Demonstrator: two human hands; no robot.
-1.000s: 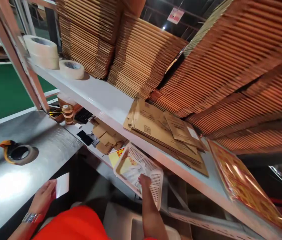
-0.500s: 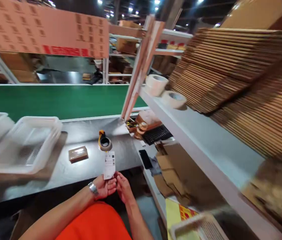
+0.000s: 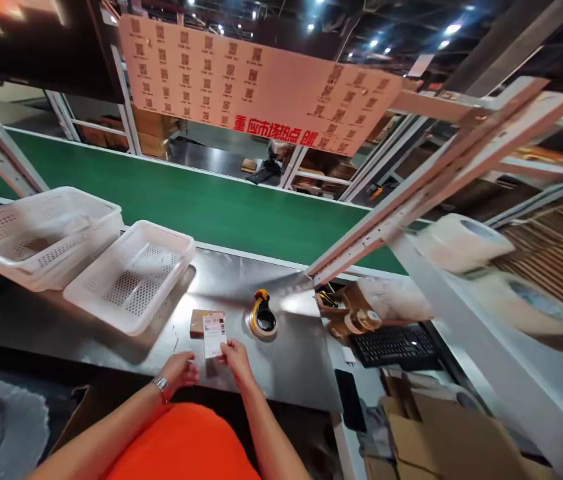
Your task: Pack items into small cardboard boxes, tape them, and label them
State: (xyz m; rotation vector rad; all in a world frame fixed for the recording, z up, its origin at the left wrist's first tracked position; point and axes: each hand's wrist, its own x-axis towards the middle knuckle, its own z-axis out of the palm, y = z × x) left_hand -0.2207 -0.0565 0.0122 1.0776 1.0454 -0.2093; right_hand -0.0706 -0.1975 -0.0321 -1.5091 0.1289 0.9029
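A white printed label (image 3: 214,337) is pinched at its lower right corner by my right hand (image 3: 235,360). It stands in front of a small brown box (image 3: 198,323), covering part of it. My left hand (image 3: 180,372), with a metal watch on its wrist, is just left of the label. Its fingers are loosely bent and apart, with nothing visible in them. A tape dispenser (image 3: 262,312) with a yellow-orange handle rests on the metal table (image 3: 296,367), right of the box.
Two white perforated baskets (image 3: 131,277) stand at the left. A green conveyor belt (image 3: 241,217) runs behind the table. At the right are a keyboard (image 3: 394,345), a phone (image 3: 350,400), cardboard pieces (image 3: 461,433) and a shelf post (image 3: 441,173). Tape rolls (image 3: 461,243) sit on the shelf.
The view has swung left. My left hand has come away from the label, and my right hand now holds it alone, moved over in front of the brown box.
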